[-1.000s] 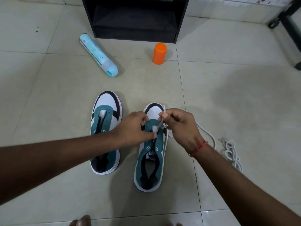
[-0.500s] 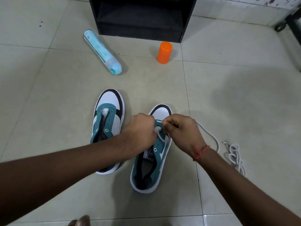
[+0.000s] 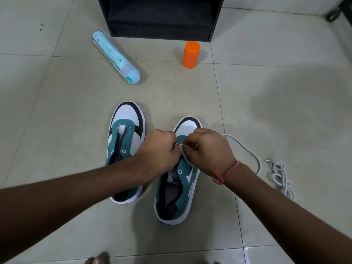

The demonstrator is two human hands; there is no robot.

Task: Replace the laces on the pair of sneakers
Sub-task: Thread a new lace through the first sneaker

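Both hands pinch the white lace (image 3: pixel 245 149) tip over the right sneaker (image 3: pixel 177 191), left hand (image 3: pixel 162 149) just beside right hand (image 3: pixel 207 149); advise steadying the eyelet edge, feeding the tip straight, pulling slack evenly.

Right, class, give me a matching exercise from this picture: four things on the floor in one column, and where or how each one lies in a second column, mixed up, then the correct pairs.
Things:
1. orange cap
2. blue tube
3. spare lace
4. left sneaker

States:
A. lying on its side, left of the black shelf
B. bundled on the tiles at far right
C. standing upright in front of the shelf
D. unlaced, eyelets empty, no hand on it

Pairs: 1-C, 2-A, 3-B, 4-D
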